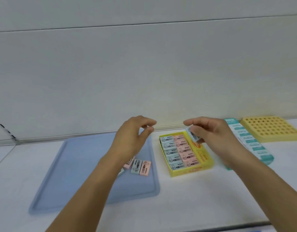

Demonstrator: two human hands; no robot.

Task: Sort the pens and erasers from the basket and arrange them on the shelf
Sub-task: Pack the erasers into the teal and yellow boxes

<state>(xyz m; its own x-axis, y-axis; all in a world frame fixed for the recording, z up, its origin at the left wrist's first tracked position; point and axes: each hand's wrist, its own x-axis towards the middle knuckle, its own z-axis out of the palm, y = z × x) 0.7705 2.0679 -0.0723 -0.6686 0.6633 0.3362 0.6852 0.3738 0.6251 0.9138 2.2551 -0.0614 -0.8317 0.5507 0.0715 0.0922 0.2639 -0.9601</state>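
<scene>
A white shelf (177,198) fills the lower part of the frame. On its left side lies a flat blue tray (74,173), which may be the basket, though that is a guess. On the tray, a little left of the middle of the frame, sit a few loose erasers (141,166), pink and pale blue, side by side and partly hidden behind an arm. The left hand (132,138) hangs in the air above the far edge of the tray. Its grip is loose, with the fingers gently curled and nothing in them. To the right of the tray is a yellow box (203,158) with two neat rows of erasers inside, blue ones on the left and pink ones on the right. The right side of the box looks free. The right hand (211,133) is over the far right corner of the box, and its grip pinches a pale blue eraser (192,135) between fingers and thumb, tilted. This eraser looks ready to go into the box. It could go wrong if the tilted eraser catches on the box wall and flips out, or lands on top of the neat rows and knocks them crooked. Farther right lie a long teal box (251,143) and a yellow holder with many holes (269,129) in the upper right of the shelf. No pens can be seen.
</scene>
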